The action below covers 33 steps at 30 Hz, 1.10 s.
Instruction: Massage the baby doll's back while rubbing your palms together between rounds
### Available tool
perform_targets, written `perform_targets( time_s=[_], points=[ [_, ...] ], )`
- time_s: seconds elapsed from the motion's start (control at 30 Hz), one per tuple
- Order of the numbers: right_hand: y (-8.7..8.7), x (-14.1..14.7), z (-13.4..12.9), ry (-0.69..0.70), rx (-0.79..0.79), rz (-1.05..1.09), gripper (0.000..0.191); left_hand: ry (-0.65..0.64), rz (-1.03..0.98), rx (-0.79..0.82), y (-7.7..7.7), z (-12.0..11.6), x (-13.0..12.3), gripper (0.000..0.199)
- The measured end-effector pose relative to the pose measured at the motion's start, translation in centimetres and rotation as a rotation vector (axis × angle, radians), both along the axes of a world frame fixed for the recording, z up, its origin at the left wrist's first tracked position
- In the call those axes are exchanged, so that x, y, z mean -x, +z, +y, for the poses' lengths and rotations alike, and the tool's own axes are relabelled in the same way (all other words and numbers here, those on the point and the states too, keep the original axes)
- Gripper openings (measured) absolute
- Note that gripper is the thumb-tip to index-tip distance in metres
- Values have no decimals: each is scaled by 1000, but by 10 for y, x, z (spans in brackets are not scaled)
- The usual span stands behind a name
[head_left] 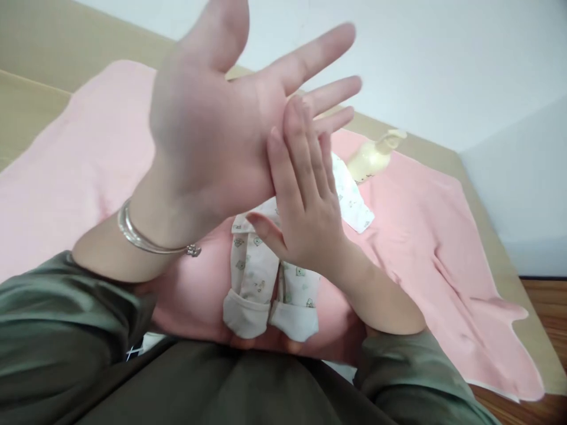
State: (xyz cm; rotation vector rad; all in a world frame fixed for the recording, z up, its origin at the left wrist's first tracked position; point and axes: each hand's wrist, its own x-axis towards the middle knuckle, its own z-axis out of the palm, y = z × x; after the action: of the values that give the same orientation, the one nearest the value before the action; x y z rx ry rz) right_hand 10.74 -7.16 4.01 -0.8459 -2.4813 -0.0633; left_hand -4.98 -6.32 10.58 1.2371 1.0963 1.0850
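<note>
L hand (212,118) open flat, R hand (305,200) fingers open, touching L palm, above baby clothes (266,277) on pink blanket (88,147).

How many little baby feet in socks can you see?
2. The left footed leg and the right footed leg of the printed baby suit lie side by side on the pink blanket, just below the right hand. The hands hide the rest of the suit.

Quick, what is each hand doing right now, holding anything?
Left hand: open, palm spread, holding nothing.
Right hand: open, fingers flat against the left palm, holding nothing.
</note>
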Motion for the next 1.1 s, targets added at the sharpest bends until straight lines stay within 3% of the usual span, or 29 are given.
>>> perform_targets(
  time_s=[0.1, 0.2, 0.27, 0.33, 0.4, 0.47, 0.6, 0.77, 0.9, 1.0, 1.1],
  points=[
    [-5, 3, 4, -64, 194, -31, 75, -8, -337, -1, -9, 9, -20, 81],
    [-17, -2, 19, -102, 220, -40, 78, 58, -474, -189, -36, 36, -36, 68],
    [-30, -8, 37, -78, 266, -55, 77, 119, -422, -235, -61, 62, -41, 59],
    [-42, -13, 59, -33, 335, -100, 74, 227, -267, -173, -87, 89, -40, 54],
    [-52, -17, 79, -43, 377, -179, 72, 248, -161, -191, -110, 110, -37, 62],
    [-58, -20, 95, -69, 380, -230, 70, 256, -78, -221, -131, 123, -33, 62],
    [-62, -34, 120, -125, 370, -170, 63, 314, 193, -415, -162, 130, -26, 41],
    [-56, -44, 125, -371, 480, -130, 77, 317, 426, -498, -174, 131, -24, 28],
    [-53, -21, 80, -629, 448, -191, 78, 312, 472, -497, -174, 132, -24, 33],
    [-56, -1, 51, -512, 301, -236, 71, 320, 474, -497, -177, 133, -24, 33],
    [-60, 2, 58, -326, 275, -271, 69, 352, 462, -482, -181, 135, -23, 35]
  ],
)
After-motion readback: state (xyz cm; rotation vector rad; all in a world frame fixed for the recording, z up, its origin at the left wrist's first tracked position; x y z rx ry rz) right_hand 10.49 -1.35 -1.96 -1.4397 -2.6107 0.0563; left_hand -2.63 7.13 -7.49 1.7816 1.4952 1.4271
